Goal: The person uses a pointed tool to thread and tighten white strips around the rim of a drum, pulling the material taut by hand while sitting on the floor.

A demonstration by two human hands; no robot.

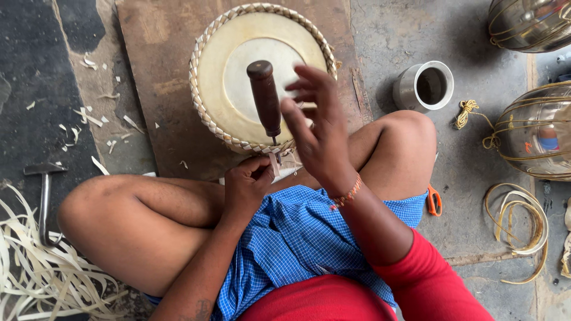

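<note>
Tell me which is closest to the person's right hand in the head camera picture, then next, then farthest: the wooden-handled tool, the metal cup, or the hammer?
From the right hand:
1. The wooden-handled tool, just beside the fingers, standing over the drum.
2. The metal cup, on the floor past the right knee.
3. The hammer, far across on the left side, by the pale strips.

Left hand (247, 184) pinches a strap (275, 164) at the drum's (262, 65) near rim, where an awl (265, 98) stands upright. Right hand (318, 128) hovers open just beside the handle. Drum sits on a board (160, 71).
</note>
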